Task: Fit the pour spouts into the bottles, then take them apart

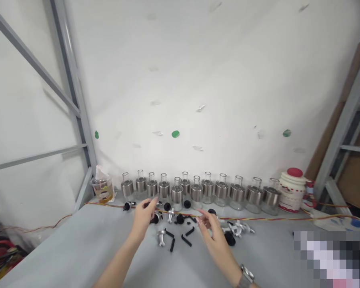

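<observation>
My left hand (pixel 143 218) is above the left part of the loose parts, fingers closed together; a dark bit shows by them, but I cannot make out what they hold. Beside it lies a black round piece (pixel 155 218). My right hand (pixel 213 232) is half curled at the right, thumb and fingers slightly apart, with nothing visible between them. Between the hands lie black bent levers (pixel 186 240), silver branched fittings (pixel 161 237) and black round caps (pixel 180 219). More silver fittings (pixel 236 229) and a black cap (pixel 229 239) lie right of my right hand.
Several glass bottles with metal sleeves (pixel 177 195) stand in a row along the wall. A plastic cup (pixel 103 190) is at the left end, a red-lidded jar (pixel 292 192) at the right. A twisted red-yellow wire (pixel 258 218) crosses the grey table (pixel 87 240). Metal frame posts flank both sides.
</observation>
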The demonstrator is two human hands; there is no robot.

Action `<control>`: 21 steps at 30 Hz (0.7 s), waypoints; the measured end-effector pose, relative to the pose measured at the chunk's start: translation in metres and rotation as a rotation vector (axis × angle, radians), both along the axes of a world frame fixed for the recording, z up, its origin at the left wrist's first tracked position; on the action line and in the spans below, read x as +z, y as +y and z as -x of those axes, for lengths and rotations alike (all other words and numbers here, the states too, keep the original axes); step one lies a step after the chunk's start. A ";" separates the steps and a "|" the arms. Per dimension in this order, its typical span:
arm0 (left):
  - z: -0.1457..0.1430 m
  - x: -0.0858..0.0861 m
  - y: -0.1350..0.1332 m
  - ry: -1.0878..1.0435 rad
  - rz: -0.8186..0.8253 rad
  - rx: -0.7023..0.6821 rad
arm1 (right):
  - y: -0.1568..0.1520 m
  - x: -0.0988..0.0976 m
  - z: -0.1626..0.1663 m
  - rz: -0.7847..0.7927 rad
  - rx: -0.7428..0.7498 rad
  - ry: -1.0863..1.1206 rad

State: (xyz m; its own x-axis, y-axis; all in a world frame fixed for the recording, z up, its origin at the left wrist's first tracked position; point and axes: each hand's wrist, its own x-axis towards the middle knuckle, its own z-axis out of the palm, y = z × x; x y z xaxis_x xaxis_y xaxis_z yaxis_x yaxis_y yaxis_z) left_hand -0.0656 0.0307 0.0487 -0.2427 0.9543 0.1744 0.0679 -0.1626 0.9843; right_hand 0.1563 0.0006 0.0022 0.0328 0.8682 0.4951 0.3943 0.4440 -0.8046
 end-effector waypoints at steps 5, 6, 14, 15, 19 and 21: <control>0.014 -0.011 0.001 0.925 0.107 0.278 | 0.001 -0.004 0.001 0.016 0.040 -0.175; 0.014 -0.013 0.000 1.115 0.128 0.310 | 0.001 -0.005 0.001 0.027 0.042 -0.191; 0.012 0.000 -0.014 0.936 0.112 -0.234 | -0.003 -0.009 0.003 0.042 0.224 -0.309; 0.015 -0.003 -0.015 0.868 0.179 -0.372 | -0.004 -0.010 0.004 0.062 0.248 -0.335; 0.019 -0.023 -0.013 0.781 0.275 -0.531 | -0.006 -0.015 0.011 0.102 0.250 -0.401; 0.016 -0.031 -0.011 0.748 0.230 -0.515 | -0.005 -0.015 0.014 0.082 0.244 -0.424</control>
State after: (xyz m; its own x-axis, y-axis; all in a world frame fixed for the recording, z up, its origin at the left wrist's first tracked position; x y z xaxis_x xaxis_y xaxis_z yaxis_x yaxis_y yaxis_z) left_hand -0.0814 0.0199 0.0176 0.3186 0.9434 -0.0923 0.6701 -0.1553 0.7258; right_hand 0.1421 -0.0043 -0.0132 -0.3653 0.8622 0.3510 0.5868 0.5060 -0.6322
